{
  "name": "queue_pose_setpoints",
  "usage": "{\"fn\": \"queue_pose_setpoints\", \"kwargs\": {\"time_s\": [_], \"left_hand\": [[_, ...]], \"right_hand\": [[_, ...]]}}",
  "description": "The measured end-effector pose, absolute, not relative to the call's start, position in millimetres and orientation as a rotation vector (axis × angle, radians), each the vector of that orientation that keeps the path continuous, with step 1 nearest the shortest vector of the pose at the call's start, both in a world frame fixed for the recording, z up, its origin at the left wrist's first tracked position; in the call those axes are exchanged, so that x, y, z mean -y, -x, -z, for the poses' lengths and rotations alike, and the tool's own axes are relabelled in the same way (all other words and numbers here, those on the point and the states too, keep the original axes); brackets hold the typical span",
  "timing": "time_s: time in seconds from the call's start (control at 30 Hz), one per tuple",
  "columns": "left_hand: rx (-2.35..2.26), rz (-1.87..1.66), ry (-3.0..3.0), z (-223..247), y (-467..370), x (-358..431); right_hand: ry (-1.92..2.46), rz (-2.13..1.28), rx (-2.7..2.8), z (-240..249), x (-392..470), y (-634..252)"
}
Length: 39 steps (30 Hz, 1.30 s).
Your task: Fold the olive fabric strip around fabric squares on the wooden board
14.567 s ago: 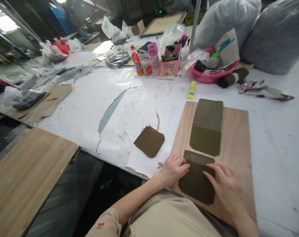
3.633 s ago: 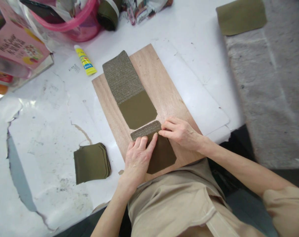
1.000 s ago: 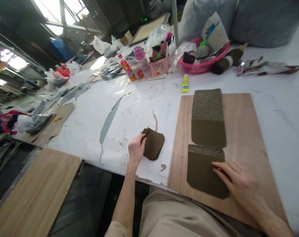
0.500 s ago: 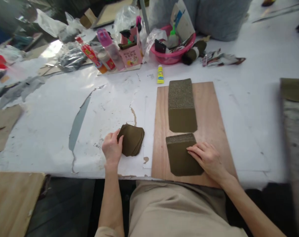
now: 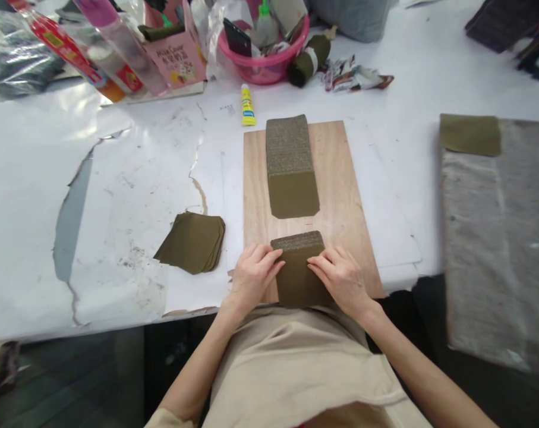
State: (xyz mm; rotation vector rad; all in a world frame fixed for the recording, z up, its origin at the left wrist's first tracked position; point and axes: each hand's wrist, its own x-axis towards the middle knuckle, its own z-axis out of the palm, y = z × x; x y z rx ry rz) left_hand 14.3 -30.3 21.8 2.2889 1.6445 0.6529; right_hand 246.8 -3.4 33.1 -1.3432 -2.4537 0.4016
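My left hand (image 5: 257, 270) is closed, thumb and finger pinching the left edge of an olive fabric piece (image 5: 299, 284) at the near end of the wooden board. On the opposite edge, my right hand (image 5: 340, 274) pinches the same piece. Behind its top edge shows a narrow band of overlapped fabric edges (image 5: 298, 239). Farther up the board lies a long fanned row of olive fabric pieces (image 5: 291, 169), its many edges showing as fine lines. A loose pile of similar pieces (image 5: 193, 242) rests on the table, left of my left hand.
The wooden board (image 5: 347, 196) lies on a white-covered table (image 5: 131, 226) with a torn cover. A yellow glue tube (image 5: 248, 106) sits beyond it. At the back stand a pink basket (image 5: 260, 72), a pink box (image 5: 175, 59) and bottles (image 5: 68, 50). A grey slab (image 5: 496, 238) overhangs at right.
My left hand has left the loose pile and moved right to the near fabric on the board. My right hand now pinches the fabric's right edge. The view has shifted rightward.
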Motion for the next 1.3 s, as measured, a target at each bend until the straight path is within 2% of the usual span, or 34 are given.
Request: {"fn": "queue_pose_setpoints", "kwargs": {"time_s": [0.17, 0.53, 1.3], "left_hand": [[-1.659, -0.621, -2.283, -13.6, -16.8, 27.6], [-1.738, -0.679, -2.119, -13.2, -20.3, 21.9], [-1.539, -0.340, -2.336, -36.7, -20.8, 1.0]], "right_hand": [[1.357, -0.413, 2.458, -43.0, -0.3, -236.4], [1.281, -0.447, 2.520, -28.7, -20.7, -217.5], [1.195, -0.425, 2.430, -19.6, -15.5, -225.9]]}}
